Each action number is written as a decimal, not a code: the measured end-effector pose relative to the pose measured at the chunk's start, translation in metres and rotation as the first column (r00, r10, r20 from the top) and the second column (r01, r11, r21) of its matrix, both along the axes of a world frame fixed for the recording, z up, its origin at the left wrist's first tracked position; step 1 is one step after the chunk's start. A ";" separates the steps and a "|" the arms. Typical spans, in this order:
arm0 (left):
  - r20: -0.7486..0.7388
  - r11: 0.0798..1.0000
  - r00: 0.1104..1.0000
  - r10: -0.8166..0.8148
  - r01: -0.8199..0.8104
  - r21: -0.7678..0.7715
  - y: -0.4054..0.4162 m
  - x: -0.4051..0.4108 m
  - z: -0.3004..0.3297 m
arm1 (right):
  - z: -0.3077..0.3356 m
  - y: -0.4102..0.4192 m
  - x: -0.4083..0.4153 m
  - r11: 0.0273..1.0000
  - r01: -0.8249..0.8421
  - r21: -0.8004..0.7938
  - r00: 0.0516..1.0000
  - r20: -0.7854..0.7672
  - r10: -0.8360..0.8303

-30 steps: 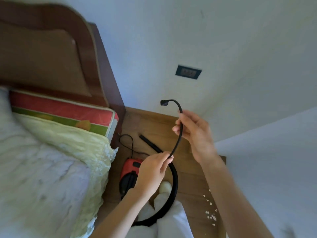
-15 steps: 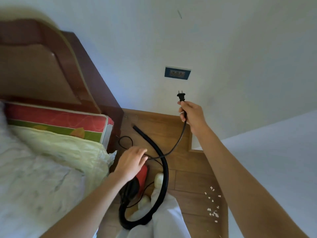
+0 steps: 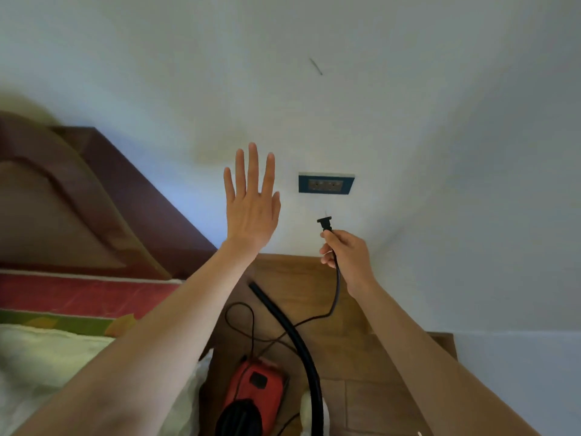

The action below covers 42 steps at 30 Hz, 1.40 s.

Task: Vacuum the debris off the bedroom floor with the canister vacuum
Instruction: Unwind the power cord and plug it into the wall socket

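Right hand (image 3: 344, 258) grips plug (image 3: 325, 223) just below wall outlet (image 3: 326, 184); left hand (image 3: 253, 202) flat, fingers spread, by the wall. Line prongs square with slots, push straight. Canister vacuum (image 3: 251, 394) on floor, near.

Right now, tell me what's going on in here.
A person is about to plug in a red canister vacuum that sits on the wood floor beside the bed. The right hand grips the power cord just behind its plug, which is held up just below the wall outlet and is not yet in it. The left hand is open, fingers spread, up against the wall. The black hose curves across the floor.
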<state>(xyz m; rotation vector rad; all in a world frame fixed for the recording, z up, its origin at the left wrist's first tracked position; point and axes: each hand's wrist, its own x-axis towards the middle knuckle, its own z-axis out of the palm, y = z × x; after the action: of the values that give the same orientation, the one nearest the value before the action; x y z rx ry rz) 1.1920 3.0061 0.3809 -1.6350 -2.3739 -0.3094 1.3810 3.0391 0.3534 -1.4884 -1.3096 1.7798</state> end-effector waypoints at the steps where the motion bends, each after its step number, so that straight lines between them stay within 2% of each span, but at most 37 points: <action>1: -0.018 1.000 1.000 0.005 -0.004 0.029 0.012 -0.006 -0.004 | -0.005 0.007 -0.007 1.000 0.006 0.019 1.000 0.004 -0.006; 8: -0.088 0.974 0.996 0.003 0.018 0.228 0.063 -0.029 -0.041 | -0.039 0.041 -0.042 0.992 0.065 0.108 0.998 0.009 -0.067; 18: -0.155 0.905 0.988 0.022 0.046 0.424 0.085 -0.038 -0.062 | -0.051 0.059 -0.060 0.988 0.129 0.083 0.991 -0.048 -0.125; 27: -0.188 0.906 0.981 0.048 0.037 0.421 0.087 -0.037 -0.062 | -0.038 0.056 -0.062 0.977 0.170 0.131 0.985 -0.029 -0.168; 37: -0.210 0.903 0.975 0.067 0.031 0.429 0.089 -0.037 -0.064 | -0.033 0.060 -0.068 0.983 0.142 0.119 0.990 -0.008 -0.142; 42: -0.222 0.899 0.972 0.078 0.027 0.436 0.089 -0.038 -0.063 | -0.037 0.065 -0.061 0.993 0.075 0.087 0.997 0.000 -0.075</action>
<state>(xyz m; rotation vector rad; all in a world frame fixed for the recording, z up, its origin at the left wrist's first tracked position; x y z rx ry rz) 1.1537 3.0955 0.3184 -1.3441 -1.9672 -0.5647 1.3196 3.1042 0.3166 -1.4739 -1.2980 1.6530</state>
